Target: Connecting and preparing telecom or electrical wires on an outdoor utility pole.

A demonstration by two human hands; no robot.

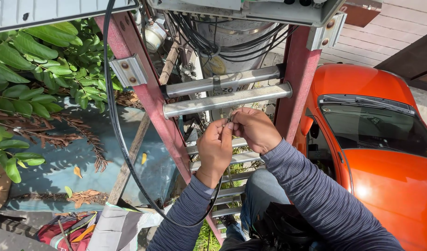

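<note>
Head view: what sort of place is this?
Outdoors, likely up a ladder at a utility pole beside a road: cable bundles overhead, an orange car and shrubs below.

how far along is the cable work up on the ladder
Done: a bundle of black cables already runs into the grey box overhead. In hand: the left hand and right hand pinch a thin cable end together just below the ladder rung. Left: that end is not yet in the box, and one long black cable hangs loose.
</note>
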